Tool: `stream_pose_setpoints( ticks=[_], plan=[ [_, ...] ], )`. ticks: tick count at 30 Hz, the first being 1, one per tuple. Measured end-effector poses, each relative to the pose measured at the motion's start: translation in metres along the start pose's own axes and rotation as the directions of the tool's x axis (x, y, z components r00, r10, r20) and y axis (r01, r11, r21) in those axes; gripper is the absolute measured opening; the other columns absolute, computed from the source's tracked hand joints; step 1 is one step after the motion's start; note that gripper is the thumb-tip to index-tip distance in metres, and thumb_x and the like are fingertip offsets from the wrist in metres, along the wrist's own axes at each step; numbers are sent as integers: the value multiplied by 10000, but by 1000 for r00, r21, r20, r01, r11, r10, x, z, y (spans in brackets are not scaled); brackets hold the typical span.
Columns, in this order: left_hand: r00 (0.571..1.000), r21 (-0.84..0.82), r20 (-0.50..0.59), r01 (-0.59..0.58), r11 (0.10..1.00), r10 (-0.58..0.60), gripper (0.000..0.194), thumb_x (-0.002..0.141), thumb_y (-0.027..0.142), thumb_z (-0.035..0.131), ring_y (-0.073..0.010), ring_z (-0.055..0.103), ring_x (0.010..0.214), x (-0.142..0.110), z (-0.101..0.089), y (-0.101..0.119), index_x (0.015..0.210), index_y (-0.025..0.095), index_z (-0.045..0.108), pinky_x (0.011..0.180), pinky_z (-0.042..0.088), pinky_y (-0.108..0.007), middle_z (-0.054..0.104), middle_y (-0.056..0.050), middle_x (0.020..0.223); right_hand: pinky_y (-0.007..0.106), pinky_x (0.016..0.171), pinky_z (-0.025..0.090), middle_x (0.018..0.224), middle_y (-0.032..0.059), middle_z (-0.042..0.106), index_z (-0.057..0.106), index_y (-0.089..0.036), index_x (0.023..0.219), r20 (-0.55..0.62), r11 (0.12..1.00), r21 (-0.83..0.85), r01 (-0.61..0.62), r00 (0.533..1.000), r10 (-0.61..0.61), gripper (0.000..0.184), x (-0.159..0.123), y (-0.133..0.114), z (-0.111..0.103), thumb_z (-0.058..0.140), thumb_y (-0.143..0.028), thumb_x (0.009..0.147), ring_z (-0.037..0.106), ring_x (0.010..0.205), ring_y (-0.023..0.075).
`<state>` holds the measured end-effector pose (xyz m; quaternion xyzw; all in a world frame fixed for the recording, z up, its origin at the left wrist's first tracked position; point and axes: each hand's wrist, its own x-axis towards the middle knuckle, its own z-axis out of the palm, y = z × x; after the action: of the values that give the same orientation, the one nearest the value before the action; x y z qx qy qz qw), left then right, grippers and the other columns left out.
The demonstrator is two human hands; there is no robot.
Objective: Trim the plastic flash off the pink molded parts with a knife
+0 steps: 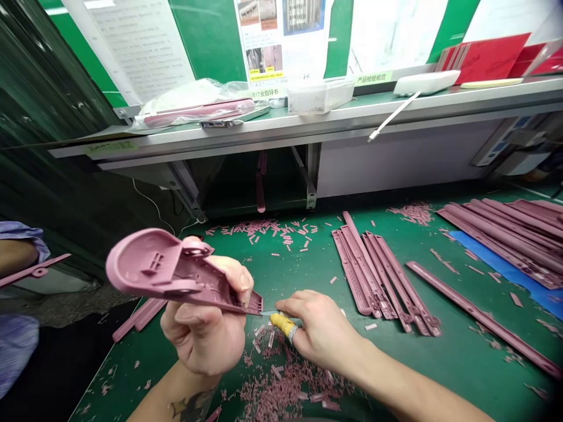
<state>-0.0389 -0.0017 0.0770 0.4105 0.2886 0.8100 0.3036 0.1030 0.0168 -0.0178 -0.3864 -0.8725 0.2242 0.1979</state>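
pink plastic rails (378, 275) on a green bench mat (461, 375)

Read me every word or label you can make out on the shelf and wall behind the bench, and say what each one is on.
"产品检验规范": green label below the white sheet at the shelf's back.
"业指导书": pale green label under the photo sheet; more may be hidden at its left.
Too small or blurred to read: printed notice, yellow strip on the photo sheet, green shelf-edge label.

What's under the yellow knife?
Lots of little pink plastic scraps lie on the green mat below the knife. The right hand covers part of the pile, so what's right beneath it can't be seen.
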Motion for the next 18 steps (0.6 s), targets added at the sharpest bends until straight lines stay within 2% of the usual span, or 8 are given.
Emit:
stream_pose_setpoints(
  ticks=[3,6,12,15,18],
  plan=[
    [1000,3,-9,28,1000,-28,379,568,521,819,-118,486,482,-3,3,3,895,368,701,436,401,-269,589,55,581,259,686,407,833,37,692,700,-238,1012,-8,999,-38,-28,1000,28,248,1,-1,-2,537,-182,833,611,783,183],
    [997,9,10,83,997,-83,396,562,544,810,-121,460,448,-3,5,6,905,381,701,418,382,-271,569,57,545,264,699,411,855,49,691,701,-232,1027,-40,995,-74,-62,997,59,253,2,-3,-4,544,-197,833,613,807,189],
    [991,0,88,101,995,-101,388,631,535,775,-130,444,428,1,-5,11,973,379,679,438,383,-282,584,53,538,294,711,434,912,45,685,684,-234,1063,-79,993,-87,-84,994,77,358,3,1,-5,542,-116,756,613,840,212],
    [987,-36,121,110,993,-105,378,690,562,713,-120,414,412,6,-12,14,1026,401,650,431,360,-269,582,60,551,292,748,455,936,52,701,664,-202,1070,-127,997,69,-30,991,38,300,-1,10,-7,489,-137,835,627,850,196],
    [993,-64,93,83,995,-77,356,759,562,647,-114,391,407,18,-15,15,1075,403,617,412,344,-262,572,68,582,252,720,470,930,40,701,643,-196,1039,-216,949,317,6,974,66,243,-5,11,-5,441,-177,905,632,802,152]
  ],
)
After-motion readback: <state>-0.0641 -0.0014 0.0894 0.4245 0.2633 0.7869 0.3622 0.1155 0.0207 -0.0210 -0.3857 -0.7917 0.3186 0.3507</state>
